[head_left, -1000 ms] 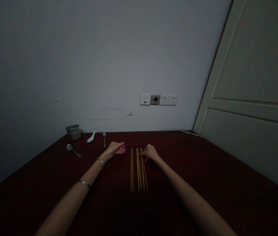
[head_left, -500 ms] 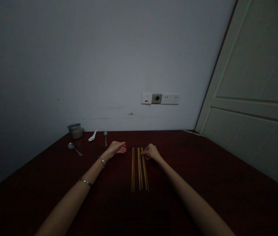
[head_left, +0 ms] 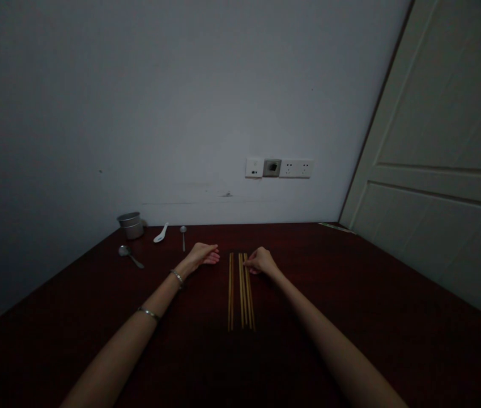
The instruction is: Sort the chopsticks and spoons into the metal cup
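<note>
Several wooden chopsticks lie lengthwise on the dark red table. Two of them form a left-hand pair [head_left: 230,294]; to their right is a closer-set group of chopsticks [head_left: 246,300]. At the far end of that group, my right hand [head_left: 261,261] has thumb and fingers pinched on the rightmost chopstick [head_left: 251,311]. My left hand [head_left: 204,254], with bracelets on its arm, rests left of the pair without touching it. Its thumb and fingers are loosely bent and apart, with nothing in them.
Back left on the table [head_left: 325,283] are a metal cup [head_left: 131,226], a white soup spoon [head_left: 161,233], a small metal spoon [head_left: 183,238] and a larger metal spoon [head_left: 130,256]. A wall with sockets [head_left: 294,168] stands behind; a door [head_left: 439,187] is at right.
The near ends of the rightmost chopsticks have shifted left, closer to the others in that group. My right hand keeps its pinch; my left hand has hardly moved.
</note>
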Action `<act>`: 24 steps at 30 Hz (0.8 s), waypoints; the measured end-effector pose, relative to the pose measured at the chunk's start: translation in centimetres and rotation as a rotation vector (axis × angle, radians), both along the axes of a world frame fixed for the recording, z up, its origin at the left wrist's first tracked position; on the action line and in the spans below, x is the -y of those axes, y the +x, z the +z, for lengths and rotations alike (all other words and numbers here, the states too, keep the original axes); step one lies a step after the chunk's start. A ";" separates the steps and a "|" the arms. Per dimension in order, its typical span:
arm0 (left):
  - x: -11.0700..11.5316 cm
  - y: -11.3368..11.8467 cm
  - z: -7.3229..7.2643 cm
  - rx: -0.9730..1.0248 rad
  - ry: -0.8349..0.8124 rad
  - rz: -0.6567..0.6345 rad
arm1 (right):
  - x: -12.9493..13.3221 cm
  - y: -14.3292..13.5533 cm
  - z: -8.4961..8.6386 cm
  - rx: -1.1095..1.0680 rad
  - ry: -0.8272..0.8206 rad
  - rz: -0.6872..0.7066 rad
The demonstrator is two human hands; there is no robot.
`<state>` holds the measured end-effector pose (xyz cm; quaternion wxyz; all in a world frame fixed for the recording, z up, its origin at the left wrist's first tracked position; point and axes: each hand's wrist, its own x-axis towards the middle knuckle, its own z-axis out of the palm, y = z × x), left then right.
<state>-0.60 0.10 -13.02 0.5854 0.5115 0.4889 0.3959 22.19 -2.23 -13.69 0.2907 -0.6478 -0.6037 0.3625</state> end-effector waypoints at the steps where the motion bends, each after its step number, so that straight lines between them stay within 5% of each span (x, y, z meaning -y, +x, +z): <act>1: 0.1 0.1 0.1 -0.005 0.006 -0.002 | 0.0 0.0 -0.1 -0.003 0.005 0.008; 7: 1.2 1.3 1.7 -0.148 0.079 -0.020 | 0.0 0.3 0.0 -0.025 0.003 0.014; 13: 2.5 3.8 3.3 -0.440 0.270 -0.181 | 0.9 0.9 0.9 -0.054 -0.050 0.008; 18: 3.4 6.1 3.2 -0.615 0.333 -0.284 | 1.7 1.0 1.1 -0.037 -0.100 0.060; 24: 3.9 6.9 2.7 -0.820 0.413 -0.187 | 1.5 0.7 0.4 -0.076 -0.089 0.096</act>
